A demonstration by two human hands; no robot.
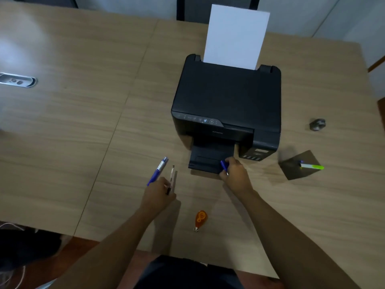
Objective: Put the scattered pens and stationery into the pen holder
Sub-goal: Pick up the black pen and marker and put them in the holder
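Observation:
My left hand [159,192] grips a blue pen [158,171] and a thin clear pen [171,179], both pointing away from me. My right hand [234,173] is closed on a small blue pen [224,165] just in front of the printer's output tray. A dark square pen holder [295,171] stands at the right, with a green highlighter [312,166] and a blue-tipped pen sticking out of it. An orange correction tape dispenser [200,219] lies on the table between my forearms.
A black printer [227,105] with a white sheet upright in its feeder sits mid-table. A small dark round object [317,124] lies right of it. A metal cable port [17,80] is at far left. The wooden table's [83,122] near edge runs below my arms.

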